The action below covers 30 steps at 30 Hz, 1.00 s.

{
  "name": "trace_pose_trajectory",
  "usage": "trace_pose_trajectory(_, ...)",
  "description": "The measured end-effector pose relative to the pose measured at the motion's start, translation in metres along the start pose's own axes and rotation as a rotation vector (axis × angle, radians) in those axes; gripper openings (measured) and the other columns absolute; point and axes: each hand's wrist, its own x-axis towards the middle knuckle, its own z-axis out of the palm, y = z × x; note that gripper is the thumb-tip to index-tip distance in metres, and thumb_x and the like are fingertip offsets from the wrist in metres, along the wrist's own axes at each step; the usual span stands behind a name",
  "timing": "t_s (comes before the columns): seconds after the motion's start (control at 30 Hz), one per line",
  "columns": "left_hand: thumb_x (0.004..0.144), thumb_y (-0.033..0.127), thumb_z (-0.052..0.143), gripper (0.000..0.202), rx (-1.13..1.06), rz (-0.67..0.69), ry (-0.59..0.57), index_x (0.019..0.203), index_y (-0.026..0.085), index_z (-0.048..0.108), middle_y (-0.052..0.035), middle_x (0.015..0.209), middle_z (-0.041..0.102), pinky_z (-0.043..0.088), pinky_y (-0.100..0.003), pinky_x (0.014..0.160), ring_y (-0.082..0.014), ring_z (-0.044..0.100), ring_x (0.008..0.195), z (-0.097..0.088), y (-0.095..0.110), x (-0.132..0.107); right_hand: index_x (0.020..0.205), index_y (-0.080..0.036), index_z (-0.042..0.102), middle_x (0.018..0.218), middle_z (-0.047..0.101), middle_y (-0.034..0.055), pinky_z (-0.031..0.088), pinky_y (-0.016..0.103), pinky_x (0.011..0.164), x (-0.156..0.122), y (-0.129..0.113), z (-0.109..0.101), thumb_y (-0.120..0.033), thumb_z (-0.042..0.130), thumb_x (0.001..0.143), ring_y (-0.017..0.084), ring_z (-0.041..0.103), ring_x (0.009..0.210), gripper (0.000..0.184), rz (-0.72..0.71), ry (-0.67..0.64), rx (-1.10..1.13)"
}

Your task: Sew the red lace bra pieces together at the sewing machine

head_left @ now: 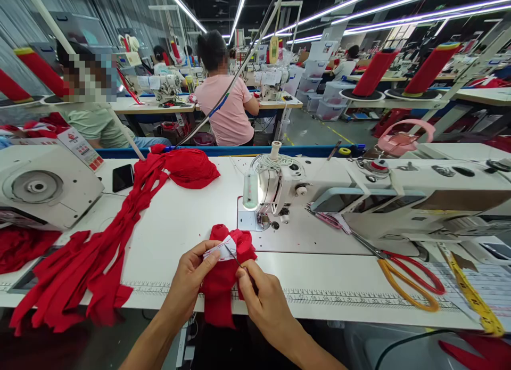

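Observation:
At the front edge of the sewing table, my left hand (195,271) pinches a white label (225,248) between thumb and fingers. The label lies against a bunched piece of red fabric (222,286), whose end hangs over the edge. My right hand (261,293) is closed on a thin, dark, pointed metal tool (232,254), its tip touching the label. Whether this tool has one arm or two I cannot tell. Just beyond both hands are the lit needle area and presser foot (263,220) of a white sewing machine (311,178).
Left of my hands lie long red fabric strips (115,253), a rolled red bundle (190,167) and a phone (123,177). Scissors (407,279) with red and orange handles and a yellow tape measure (465,285) lie right. Co-workers sit beyond, one in a pink shirt (223,104).

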Motion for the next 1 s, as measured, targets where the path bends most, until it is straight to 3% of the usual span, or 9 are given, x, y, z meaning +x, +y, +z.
trace_pose_trajectory(0.2, 0.075, 0.042, 0.081, 0.037, -0.043, 0.003, 0.033, 0.103, 0.020, 0.072, -0.0030, 0.088, 0.074, 0.052, -0.022, 0.072, -0.0157, 0.065, 0.080, 0.002, -0.004, -0.001, 0.078, -0.023, 0.043, 0.065, 0.045, -0.0046, 0.031, 0.024, 0.054, 0.000, 0.000, 0.001, -0.039, 0.034, 0.103, 0.011, 0.038, 0.056, 0.031, 0.010, 0.000, 0.103)
trace_pose_trajectory(0.4, 0.074, 0.042, 0.082, 0.038, -0.029, 0.008, 0.049, 0.103, 0.021, 0.072, -0.0024, 0.087, 0.074, 0.052, -0.023, 0.073, -0.0163, 0.066, 0.081, 0.001, -0.005, 0.001, 0.075, -0.024, 0.039, 0.061, 0.039, -0.0061, 0.026, 0.024, 0.050, 0.000, 0.000, -0.004, -0.037, 0.038, 0.101, 0.010, 0.031, 0.052, 0.030, 0.013, -0.005, 0.072)
trace_pose_trajectory(1.0, 0.075, 0.047, 0.079, 0.045, 0.055, 0.002, 0.038, 0.110, 0.020, 0.072, -0.0058, 0.094, 0.075, 0.055, -0.028, 0.073, -0.0210, 0.067, 0.083, 0.001, -0.007, 0.000, 0.074, -0.024, 0.038, 0.060, 0.040, -0.0057, 0.026, 0.024, 0.050, 0.000, 0.002, -0.005, -0.036, 0.037, 0.101, 0.011, 0.031, 0.052, 0.030, 0.022, 0.003, 0.054)
